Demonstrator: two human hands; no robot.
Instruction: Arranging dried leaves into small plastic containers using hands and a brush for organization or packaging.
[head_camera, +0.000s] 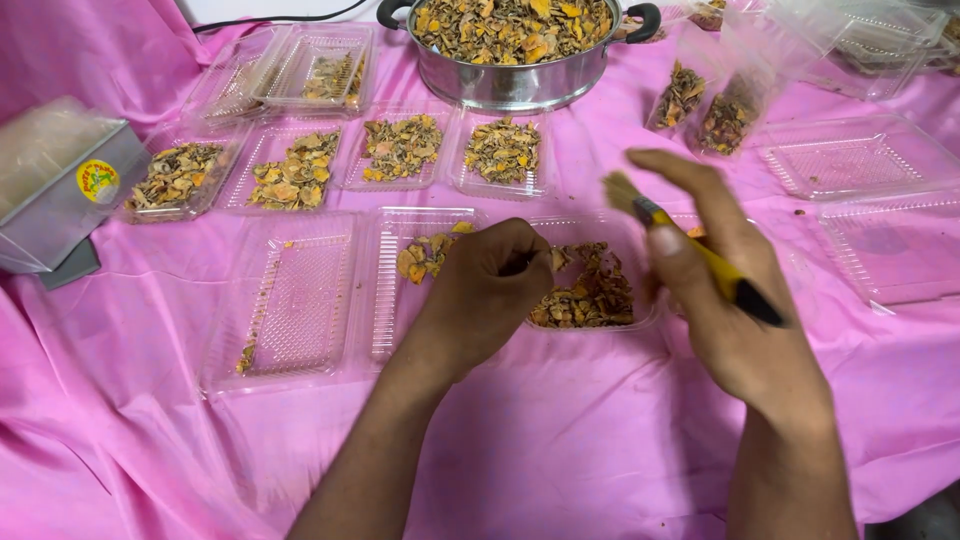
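Observation:
My left hand (487, 290) is curled into a loose fist over the clear plastic trays in front of me, its fingertips pinching dried yellow-brown pieces (590, 292) that lie in a clear tray (648, 318). A neighbouring clear tray (388, 300) holds a few pieces (425, 255) near its far end. My right hand (725, 290) hovers to the right with a small brush (700, 255) held between its fingers; the brush has a yellow and black handle and pale bristles pointing up-left.
A steel pot (510, 75) full of dried pieces stands at the back. Several filled clear trays (400, 150) sit in a row before it. Small filled bags (720, 110) and empty trays (850, 160) lie right. A grey box (60, 190) sits left. Pink cloth (560, 430) covers the table.

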